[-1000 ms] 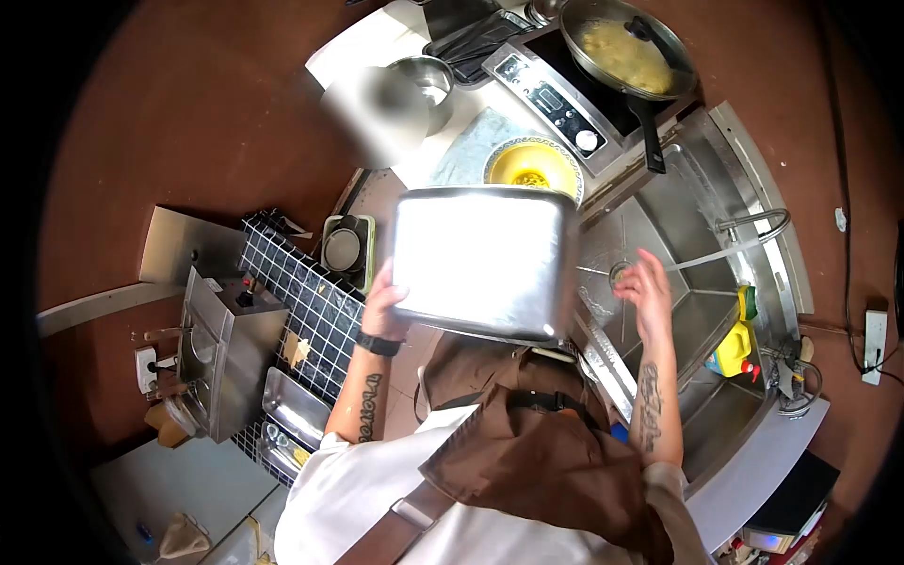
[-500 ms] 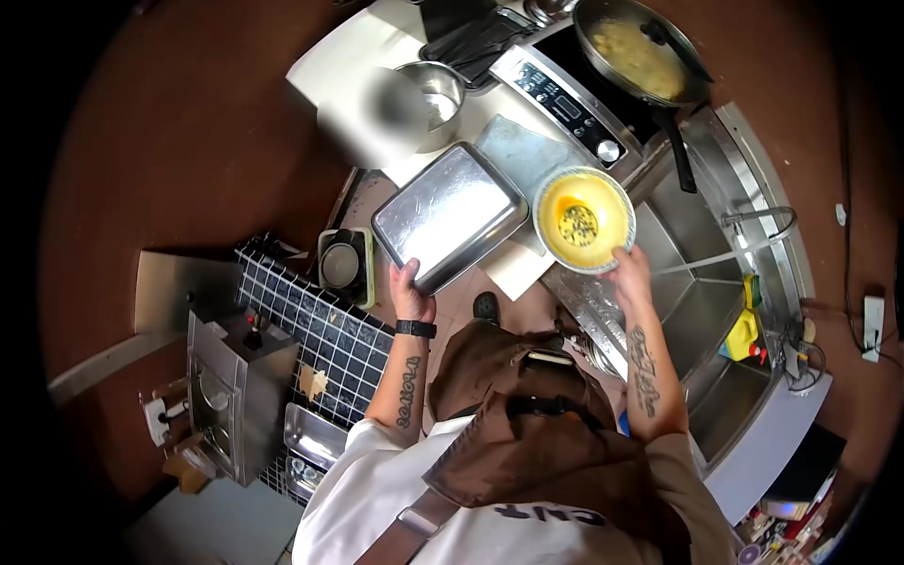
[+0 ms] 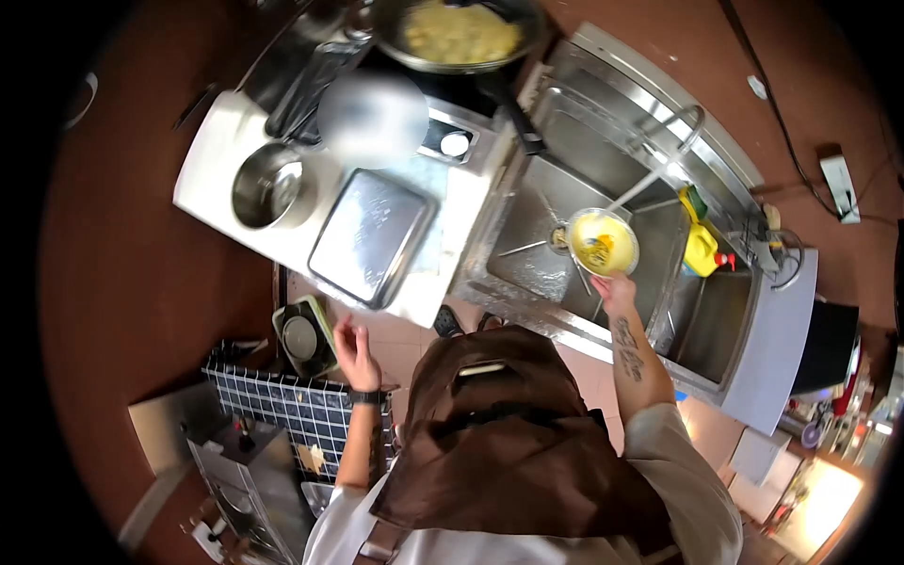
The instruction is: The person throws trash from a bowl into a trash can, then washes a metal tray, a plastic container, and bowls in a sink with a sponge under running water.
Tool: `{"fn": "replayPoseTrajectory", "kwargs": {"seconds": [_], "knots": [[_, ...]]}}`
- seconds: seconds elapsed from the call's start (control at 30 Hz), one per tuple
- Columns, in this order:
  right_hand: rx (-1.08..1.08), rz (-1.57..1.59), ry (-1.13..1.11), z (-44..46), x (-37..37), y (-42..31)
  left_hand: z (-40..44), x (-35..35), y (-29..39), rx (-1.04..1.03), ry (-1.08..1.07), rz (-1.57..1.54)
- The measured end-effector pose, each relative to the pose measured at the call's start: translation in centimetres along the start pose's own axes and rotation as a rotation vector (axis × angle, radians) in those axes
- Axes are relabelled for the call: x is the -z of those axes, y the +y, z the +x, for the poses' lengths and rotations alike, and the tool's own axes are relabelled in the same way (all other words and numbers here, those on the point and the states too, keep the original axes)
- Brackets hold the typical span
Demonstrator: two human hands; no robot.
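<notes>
My right hand (image 3: 617,294) grips the rim of a yellow-and-white bowl (image 3: 617,226) over the sink basin (image 3: 532,217), close to the faucet spout. A yellow liquid with dark bits lies at the bottom of the bowl. A rectangular stainless steel tray (image 3: 369,240) rests on the white counter, its shiny flat face up. Just off the tray's near edge, my left hand (image 3: 356,356) is empty, with its fingers apart. It wears a dark wristband.
A steel pot (image 3: 271,186) stands on the counter (image 3: 212,165), left of the tray. Beyond is a frying pan (image 3: 461,38) with yellowish food, its black handle towards the sink. The faucet (image 3: 692,122) arches over the sink. A yellow bottle (image 3: 701,250) stands at the sink's right side.
My left hand has let go of the tray, which now lies on the counter. My right hand has carried the bowl from beside the counter to over the sink. The view has turned right.
</notes>
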State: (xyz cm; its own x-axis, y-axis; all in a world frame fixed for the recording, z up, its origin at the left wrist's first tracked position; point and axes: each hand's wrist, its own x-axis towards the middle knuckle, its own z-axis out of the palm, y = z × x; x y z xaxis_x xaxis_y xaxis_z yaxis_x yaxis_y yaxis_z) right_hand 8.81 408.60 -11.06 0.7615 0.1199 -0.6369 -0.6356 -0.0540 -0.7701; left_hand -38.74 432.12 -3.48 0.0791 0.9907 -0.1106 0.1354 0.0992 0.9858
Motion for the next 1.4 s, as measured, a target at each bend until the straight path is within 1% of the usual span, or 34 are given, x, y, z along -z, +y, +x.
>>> {"fn": "replayPoseTrajectory", "kwargs": {"seconds": [0.03, 0.07, 0.13, 0.17, 0.2, 0.23, 0.27, 0.33, 0.37, 0.43, 0.53, 0.57, 0.6, 0.67, 0.73, 0.8, 0.83, 0.93, 0.97, 1.0, 1.07, 1.1, 1.13, 1.17, 1.2, 1.27, 1.3, 1.4], "knots": [[-0.065, 0.04, -0.051, 2.4, -0.2, 0.8, -1.0, -0.6, 0.9, 0.07, -0.107, -0.015], [-0.092, 0.008, -0.04, 4.2, -1.0, 1.3, -1.5, -1.4, 1.8, 0.141, -0.208, -0.024], [-0.156, -0.021, -0.028, 6.5, -2.8, 2.0, -2.3, -5.1, 5.0, 0.079, -0.378, 0.099], [-0.185, -0.016, -0.026, 7.5, -3.8, 2.0, -2.1, -6.7, 6.4, 0.051, -0.5, 0.263], [-0.211, -0.009, -0.026, 8.6, -4.6, 1.5, -2.3, -9.3, 8.0, -0.007, -0.513, 0.331], [-0.246, 0.042, -0.02, 10.2, -4.6, 1.8, -2.3, -11.6, 9.5, -0.026, -0.564, 0.377], [-0.234, 0.075, -0.025, 10.8, -4.4, 1.6, -2.2, -13.6, 10.3, -0.044, -0.622, 0.424], [-0.206, 0.141, -0.022, 12.6, -3.0, 1.6, -2.2, -17.5, 10.2, -0.064, -0.665, 0.396], [-0.187, 0.124, -0.009, 13.0, -1.7, 2.1, -2.1, -19.0, 9.9, -0.021, -0.686, 0.393], [-0.145, 0.08, 0.011, 13.6, 1.0, 3.1, -2.4, -22.0, 9.7, -0.006, -0.732, 0.36], [-0.294, -0.04, -0.005, 12.4, 2.7, 4.6, -2.8, -25.7, 9.1, 0.01, -0.772, 0.367], [-0.365, -0.08, -0.05, 13.0, 2.6, 5.4, -2.8, -26.7, 9.2, 0.021, -0.808, 0.384], [-0.379, -0.078, -0.076, 13.6, 2.0, 5.9, -2.7, -27.8, 9.4, 0.028, -0.84, 0.404], [-0.412, -0.066, -0.132, 14.4, -0.5, 6.4, -2.3, -29.5, 9.8, -0.066, -0.902, 0.467], [-0.402, 0.008, -0.124, 15.0, -1.3, 5.8, -2.0, -29.8, 9.2, -0.078, -0.923, 0.493], [-0.341, 0.124, -0.065, 14.8, -1.4, 5.2, -1.8, -29.5, 8.8, -0.037, -0.926, 0.523], [-0.333, 0.146, -0.081, 15.0, -0.4, 5.7, -1.8, -29.3, 8.5, -0.016, -0.925, 0.534], [-0.419, 0.085, -0.11, 14.7, 2.7, 8.8, -1.7, -29.0, 6.5, 0.17, -0.886, 0.363], [-0.445, 0.112, -0.076, 13.3, 2.4, 8.4, -1.6, -29.6, 5.8, 0.312, -0.853, 0.278], [-0.463, 0.1, -0.129, 12.7, 2.0, 7.9, -0.8, -30.4, 4.6, 0.336, -0.873, 0.379], [-0.501, 0.078, -0.243, 12.1, 1.2, 7.4, 0.5, -32.4, -0.4, 0.397, -0.841, 0.221], [-0.508, 0.073, -0.272, 11.2, 0.0, 5.4, 1.5, -33.6, -3.1, 0.376, -0.839, 0.269], [-0.499, 0.117, -0.361, 11.6, -0.8, 5.4, 2.4, -35.2, -4.8, 0.351, -0.846, 0.316], [-0.484, 0.163, -0.442, 12.1, -1.0, 5.3, 2.6, -37.5, -3.8, 0.51, -0.819, 0.153], [-0.463, 0.205, -0.521, 12.9, -1.0, 5.0, 3.1, -39.0, -2.6, 0.683, -0.825, 0.065], [-0.445, 0.216, -0.534, 12.3, -2.2, 1.8, 3.7, -41.7, -1.0, 0.697, -0.941, -0.179], [-0.433, 0.224, -0.55, 12.4, -3.0, 0.3, 3.7, -42.7, 0.3, 0.678, -0.952, -0.252], [-0.423, 0.07, -0.528, 14.3, -3.9, -0.1, 4.4, -43.6, -1.0, 0.453, -0.978, -0.131]]}}
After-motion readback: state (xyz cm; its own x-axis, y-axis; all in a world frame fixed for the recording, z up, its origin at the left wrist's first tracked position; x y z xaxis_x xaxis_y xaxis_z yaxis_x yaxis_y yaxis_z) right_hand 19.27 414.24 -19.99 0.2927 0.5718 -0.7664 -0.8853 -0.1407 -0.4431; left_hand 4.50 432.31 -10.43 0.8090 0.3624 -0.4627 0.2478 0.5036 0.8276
